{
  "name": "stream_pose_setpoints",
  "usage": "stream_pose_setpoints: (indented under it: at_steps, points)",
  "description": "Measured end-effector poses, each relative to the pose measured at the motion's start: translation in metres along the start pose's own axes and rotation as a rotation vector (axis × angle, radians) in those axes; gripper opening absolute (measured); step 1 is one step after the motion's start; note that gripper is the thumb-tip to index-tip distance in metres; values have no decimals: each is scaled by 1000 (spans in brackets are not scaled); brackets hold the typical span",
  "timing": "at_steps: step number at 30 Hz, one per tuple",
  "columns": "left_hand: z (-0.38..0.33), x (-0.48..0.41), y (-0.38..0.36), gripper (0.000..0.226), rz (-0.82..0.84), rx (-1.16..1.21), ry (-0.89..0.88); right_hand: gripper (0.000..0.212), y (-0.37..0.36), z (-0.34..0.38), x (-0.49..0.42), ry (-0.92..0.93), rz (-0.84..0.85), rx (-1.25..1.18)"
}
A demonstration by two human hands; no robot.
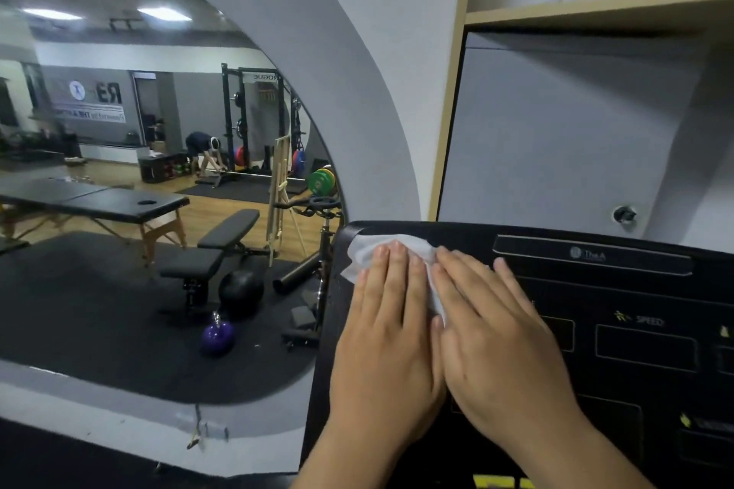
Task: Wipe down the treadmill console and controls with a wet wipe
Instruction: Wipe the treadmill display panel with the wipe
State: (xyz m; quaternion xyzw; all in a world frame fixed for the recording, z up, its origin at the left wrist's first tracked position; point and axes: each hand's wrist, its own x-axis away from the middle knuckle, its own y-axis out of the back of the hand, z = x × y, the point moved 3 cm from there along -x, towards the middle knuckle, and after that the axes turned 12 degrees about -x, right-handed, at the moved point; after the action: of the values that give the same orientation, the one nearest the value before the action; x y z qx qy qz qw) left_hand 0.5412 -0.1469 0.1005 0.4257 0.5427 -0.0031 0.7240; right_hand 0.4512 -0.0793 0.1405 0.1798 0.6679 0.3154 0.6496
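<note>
Wet wipe [363,256]: thin, limp, damp; best pinned flat under fingers [397,270]
Left hand [387,329]: fingers straight, pressing wipe
Right hand [496,333]: fingers straight, on wipe's edge
Treadmill console [595,290]: rigid, beneath fingers

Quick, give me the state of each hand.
Left hand: open, flat fingers pressing the wet wipe onto the console.
Right hand: open, fingers straight, also pressing the wet wipe.

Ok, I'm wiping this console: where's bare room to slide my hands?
Bare panel lies right of the right hand, between the logo bar and the speed window. The console's top-left corner is crowded: that hand and the left hand lie flat on the wipe.
</note>
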Motion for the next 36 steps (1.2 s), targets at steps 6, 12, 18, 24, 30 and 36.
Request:
stream_pose_setpoints:
  at_steps: [6, 12, 18, 24, 30, 36]
  points:
    - [12, -35, 13, 57, -11, 1, -5, 57, 3, -9, -25, -135, 88, 223]
    - [3, 14, 7, 57, -67, 53, -23, 60, -15, -4, 14, -95, 115, 245]
    - [3, -28, 14, 57, -29, 50, 7, 60, -1, -18, -16, -184, 89, 287]
    - [-6, -12, 11, 56, -35, 36, -31, 59, -6, -18, 4, -199, 81, 275]
    - [-14, -16, 12, 57, 18, -16, -41, 58, 2, -25, 0, -193, 101, 296]
    - [-14, -32, 13, 58, 76, -82, -40, 59, 1, -30, -2, -171, 129, 244]
